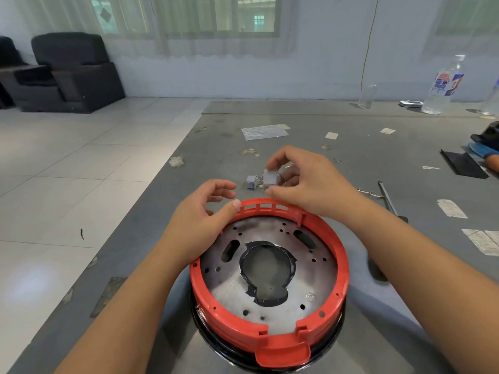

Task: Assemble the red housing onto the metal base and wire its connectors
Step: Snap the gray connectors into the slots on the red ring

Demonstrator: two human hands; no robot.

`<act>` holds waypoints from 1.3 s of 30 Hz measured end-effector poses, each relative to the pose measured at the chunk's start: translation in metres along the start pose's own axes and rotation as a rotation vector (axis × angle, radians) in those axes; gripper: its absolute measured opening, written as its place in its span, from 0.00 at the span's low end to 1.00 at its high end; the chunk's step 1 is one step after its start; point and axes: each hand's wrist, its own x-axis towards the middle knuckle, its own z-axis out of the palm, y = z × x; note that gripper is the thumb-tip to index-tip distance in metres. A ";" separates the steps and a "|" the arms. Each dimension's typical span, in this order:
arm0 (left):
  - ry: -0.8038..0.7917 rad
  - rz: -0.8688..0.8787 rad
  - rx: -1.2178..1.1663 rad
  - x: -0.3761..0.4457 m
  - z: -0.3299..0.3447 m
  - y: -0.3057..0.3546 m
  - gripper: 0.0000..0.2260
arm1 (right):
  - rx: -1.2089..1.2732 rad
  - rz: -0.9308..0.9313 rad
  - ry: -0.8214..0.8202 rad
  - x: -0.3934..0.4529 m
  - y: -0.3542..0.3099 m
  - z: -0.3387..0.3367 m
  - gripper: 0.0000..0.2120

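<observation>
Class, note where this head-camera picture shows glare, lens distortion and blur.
Head view: daylight glares on the pale tiled floor at left; the wide lens bows the grey table edges; the right hand and small grey connector block look slightly soft.

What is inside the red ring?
Inside the red housing sits the round metal base, dotted with small holes and two oval slots. Its middle has a big opening edged with black tape. Through the opening only a grey surface shows; what lies beneath the plate is hidden.
</observation>
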 end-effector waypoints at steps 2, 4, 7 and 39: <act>0.009 0.093 0.055 -0.004 -0.001 0.004 0.12 | 0.012 -0.084 -0.015 -0.014 -0.014 0.008 0.16; -0.024 0.141 0.071 -0.007 -0.001 0.007 0.10 | 0.008 -0.140 -0.027 -0.022 -0.022 0.017 0.17; -0.080 0.136 0.053 -0.009 -0.002 0.008 0.11 | 0.026 -0.185 -0.040 -0.027 -0.025 0.026 0.17; -0.165 0.128 -0.154 -0.007 -0.003 -0.003 0.17 | 0.177 -0.136 -0.005 -0.034 -0.018 0.026 0.13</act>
